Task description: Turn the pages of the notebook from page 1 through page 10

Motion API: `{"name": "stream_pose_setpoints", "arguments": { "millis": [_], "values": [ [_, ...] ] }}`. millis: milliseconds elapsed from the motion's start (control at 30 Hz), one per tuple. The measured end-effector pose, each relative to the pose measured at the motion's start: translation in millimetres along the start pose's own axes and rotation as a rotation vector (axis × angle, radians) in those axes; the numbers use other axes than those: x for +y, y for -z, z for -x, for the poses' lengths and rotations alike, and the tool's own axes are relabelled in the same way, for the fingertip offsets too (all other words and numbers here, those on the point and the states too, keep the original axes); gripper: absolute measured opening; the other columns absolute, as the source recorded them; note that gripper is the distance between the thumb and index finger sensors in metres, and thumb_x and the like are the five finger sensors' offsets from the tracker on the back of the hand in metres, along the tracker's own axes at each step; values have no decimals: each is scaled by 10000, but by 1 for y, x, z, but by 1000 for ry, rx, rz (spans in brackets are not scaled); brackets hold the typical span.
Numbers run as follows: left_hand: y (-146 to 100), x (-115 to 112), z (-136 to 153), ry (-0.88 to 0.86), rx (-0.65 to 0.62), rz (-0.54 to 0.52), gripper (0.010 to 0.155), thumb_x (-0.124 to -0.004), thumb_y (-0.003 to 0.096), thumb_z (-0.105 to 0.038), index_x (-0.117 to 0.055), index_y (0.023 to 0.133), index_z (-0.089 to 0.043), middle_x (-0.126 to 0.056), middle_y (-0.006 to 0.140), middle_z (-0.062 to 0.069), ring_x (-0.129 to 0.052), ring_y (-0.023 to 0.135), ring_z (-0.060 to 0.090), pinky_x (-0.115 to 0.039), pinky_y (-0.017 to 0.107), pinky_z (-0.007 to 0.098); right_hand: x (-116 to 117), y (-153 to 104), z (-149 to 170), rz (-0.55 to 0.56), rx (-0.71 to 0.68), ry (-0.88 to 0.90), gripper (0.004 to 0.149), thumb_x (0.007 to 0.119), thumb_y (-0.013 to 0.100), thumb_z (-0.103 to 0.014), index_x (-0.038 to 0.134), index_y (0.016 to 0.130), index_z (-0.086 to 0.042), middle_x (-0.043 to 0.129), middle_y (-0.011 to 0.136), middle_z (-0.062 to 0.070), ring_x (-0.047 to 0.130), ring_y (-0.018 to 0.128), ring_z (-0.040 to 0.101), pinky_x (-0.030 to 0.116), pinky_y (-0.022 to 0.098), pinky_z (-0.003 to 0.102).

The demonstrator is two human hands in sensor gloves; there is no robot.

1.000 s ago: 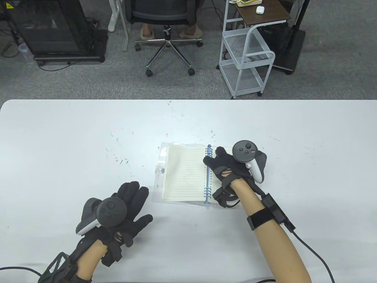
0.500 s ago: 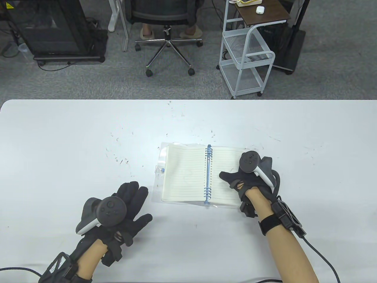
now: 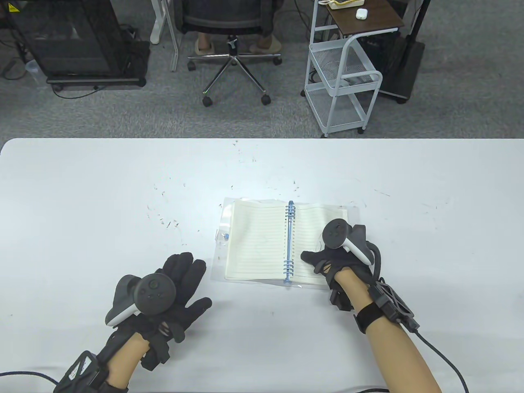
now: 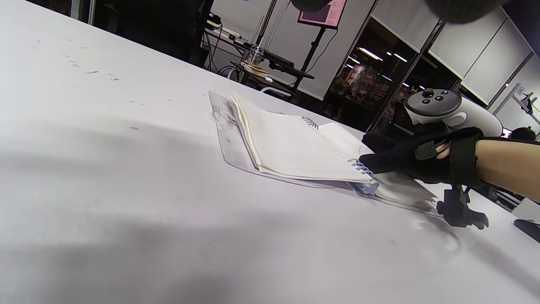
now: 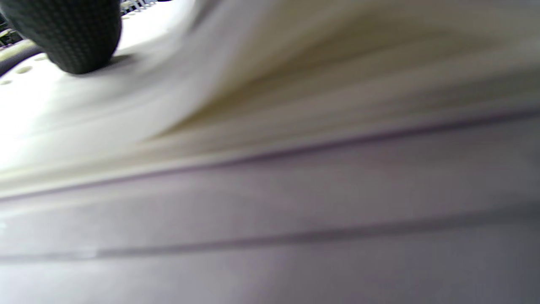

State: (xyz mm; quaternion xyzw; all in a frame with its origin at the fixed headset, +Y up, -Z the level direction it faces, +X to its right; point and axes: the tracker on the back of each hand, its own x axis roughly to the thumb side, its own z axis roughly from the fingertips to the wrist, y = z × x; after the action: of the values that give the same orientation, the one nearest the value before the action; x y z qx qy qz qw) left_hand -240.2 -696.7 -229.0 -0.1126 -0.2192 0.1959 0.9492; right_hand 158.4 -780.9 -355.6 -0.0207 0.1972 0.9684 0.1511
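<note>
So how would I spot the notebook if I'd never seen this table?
Look near the front middle of the white table, between the two gloved hands. The notebook lies open there, showing cream lined pages joined by a blue spiral binding, the only paper item on the table.

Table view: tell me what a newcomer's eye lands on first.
The open spiral notebook lies mid-table on the white table, lined pages showing. The right hand rests on the lower part of its right-hand page, beside the blue spiral binding. The left hand lies flat on the table, left of the notebook, apart from it.
</note>
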Motion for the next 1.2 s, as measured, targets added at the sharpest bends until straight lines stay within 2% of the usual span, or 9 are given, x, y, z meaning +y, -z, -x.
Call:
{"name": "stream_pose_setpoints", "arguments": {
  "millis": [200,300,433,600,667,767,900,1067,1200],
  "values": [
    [0,0,0,-2,5,-6,857,-629,450,-687,-364,1135,-244,-228,1180,128,-219,1127,486,-336,734,708,-7,-6,-15,48,-46,12,985,813,483,-523,67,952,-82,276,1054,259,151,917,588,261,578,783],
    [0,0,0,-2,5,-6,857,-629,451,-686,-365,1136,-243,-229,1180,129,-219,1126,488,-336,734,708,-14,-10,-20,55,-74,76,956,816,485,-489,96,959,-77,320,1057,250,216,916,611,291,579,782],
    [0,1,0,-3,4,-6,857,-629,451,-686,-364,1136,-243,-228,1180,129,-221,1127,487,-337,734,708,-24,-14,-23,45,-111,227,950,815,486,-508,114,965,-81,334,1056,249,346,902,655,378,581,776],
    [0,0,1,-5,1,-7,861,-630,447,-688,-365,1135,-244,-229,1180,130,-230,1127,489,-341,733,708,-40,-20,-15,46,-129,405,948,808,488,-556,135,977,-100,294,1051,256,598,851,671,571,558,742],
    [0,1,1,-6,-1,-10,858,-629,451,-686,-366,1136,-241,-229,1180,132,-232,1126,492,-341,732,709,-46,-21,-9,65,-127,459,952,807,488,-556,133,976,-94,264,1037,287,700,825,631,638,543,711],
    [-1,1,1,-7,-3,-9,856,-628,452,-687,-363,1136,-245,-228,1180,130,-230,1127,492,-341,733,709,-54,-24,3,102,-109,590,969,798,493,-535,112,956,-31,249,959,408,819,778,518,717,525,637],
    [-1,0,0,-4,-6,-7,856,-629,451,-686,-365,1136,-243,-229,1180,131,-231,1126,492,-342,732,709,-62,-31,16,181,-39,790,958,809,490,-464,113,931,23,285,912,455,900,713,430,768,501,583],
    [-1,0,0,-4,-6,-5,857,-628,452,-686,-365,1136,-242,-228,1180,129,-231,1127,491,-342,733,708,-63,-35,24,231,34,878,900,835,465,-395,209,924,59,512,882,422,1032,572,305,867,422,495],
    [-1,0,0,-4,-8,-7,856,-629,452,-686,-365,1135,-243,-230,1180,131,-231,1126,492,-342,733,708,-63,-37,24,226,43,928,844,858,450,-350,300,916,79,736,814,324,1101,435,203,922,348,430]
  ]
}}
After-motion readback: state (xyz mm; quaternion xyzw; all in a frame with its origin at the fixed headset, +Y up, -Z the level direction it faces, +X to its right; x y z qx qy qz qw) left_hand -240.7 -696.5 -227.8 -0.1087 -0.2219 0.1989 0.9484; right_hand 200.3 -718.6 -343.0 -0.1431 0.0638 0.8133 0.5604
